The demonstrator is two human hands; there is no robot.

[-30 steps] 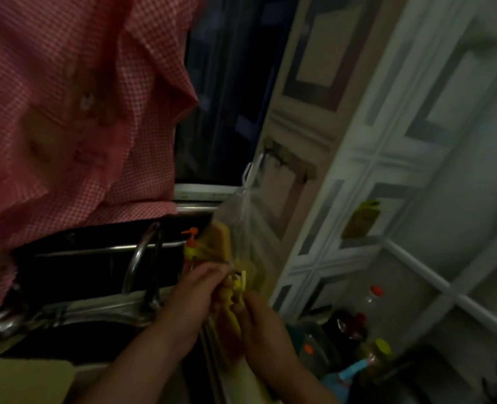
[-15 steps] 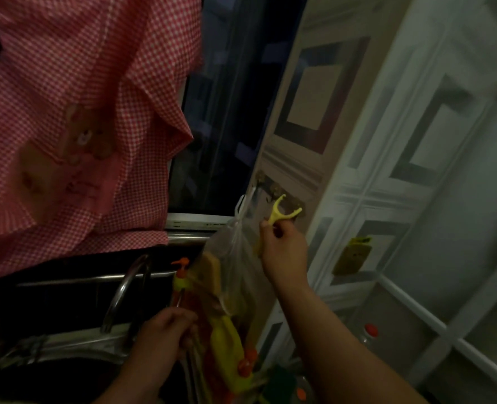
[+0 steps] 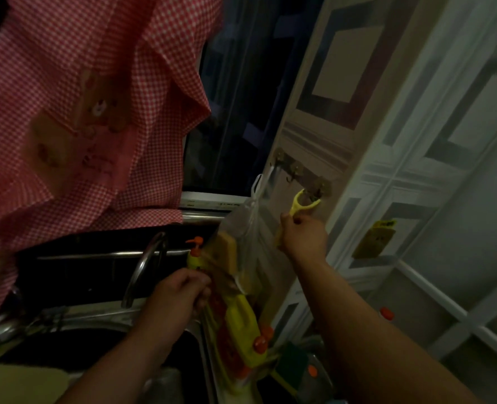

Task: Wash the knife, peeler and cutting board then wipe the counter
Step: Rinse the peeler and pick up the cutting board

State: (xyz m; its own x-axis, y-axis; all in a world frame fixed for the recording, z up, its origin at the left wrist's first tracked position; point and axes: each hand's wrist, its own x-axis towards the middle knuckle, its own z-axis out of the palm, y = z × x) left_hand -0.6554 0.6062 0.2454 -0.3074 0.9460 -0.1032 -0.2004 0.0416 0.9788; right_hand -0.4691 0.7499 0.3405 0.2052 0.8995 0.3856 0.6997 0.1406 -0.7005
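My right hand (image 3: 305,237) is raised to the wall and grips the handle of the yellow peeler (image 3: 299,204). The peeler's forked head touches the rightmost hook of the hook rack (image 3: 299,173). Lower down, my left hand (image 3: 177,295) is curled beside a hanging plastic bag (image 3: 250,228) at the sink's right edge. Something thin shows under its fingers, and I cannot tell what it is. A pale tan flat shape (image 3: 17,383) at the bottom left may be the cutting board. No knife can be made out in the dim light.
A red checked cloth (image 3: 81,112) hangs at the upper left, over a curved faucet (image 3: 145,266) and the dark sink (image 3: 66,345). A yellow pump bottle (image 3: 194,255) and a yellow container with red caps (image 3: 241,322) stand by the bag. White tiled wall lies to the right.
A second ago both hands held the peeler low by the bag. My right hand has since lifted it up and right to the hook rack, while my left hand stayed low by the bag.
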